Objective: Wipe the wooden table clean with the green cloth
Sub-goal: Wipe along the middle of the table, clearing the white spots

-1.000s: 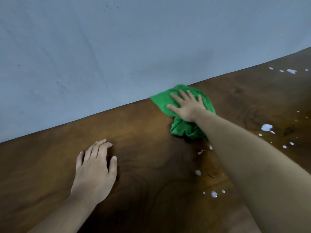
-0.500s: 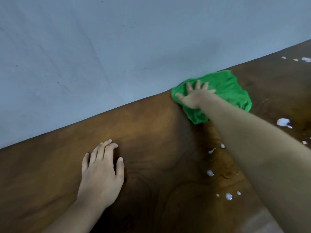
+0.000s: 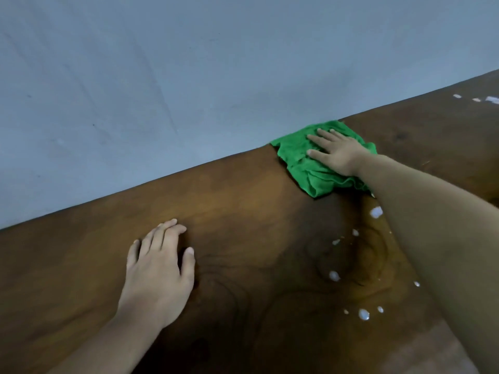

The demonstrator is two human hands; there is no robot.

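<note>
Spanning the lower frame, the wooden table [image 3: 243, 211] bears the green cloth [image 3: 297, 160] upper right, pressed under the flat right hand [image 3: 337, 155] (likely for wiping pressure); the flat left hand [image 3: 159, 273] braces lower left; white droplets [image 3: 363, 314] lie unwiped.

I see the wooden table [image 3: 243, 211] carrying a crumpled green cloth [image 3: 305, 168] at its far edge, with white droplets [image 3: 363, 314] scattered toward its right side.

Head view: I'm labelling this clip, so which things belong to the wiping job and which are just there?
Job: green cloth, right hand pressing flat on it, wooden table, white droplets spattered on the wood.
Just there: left hand resting flat on the table, grey wall behind.
</note>
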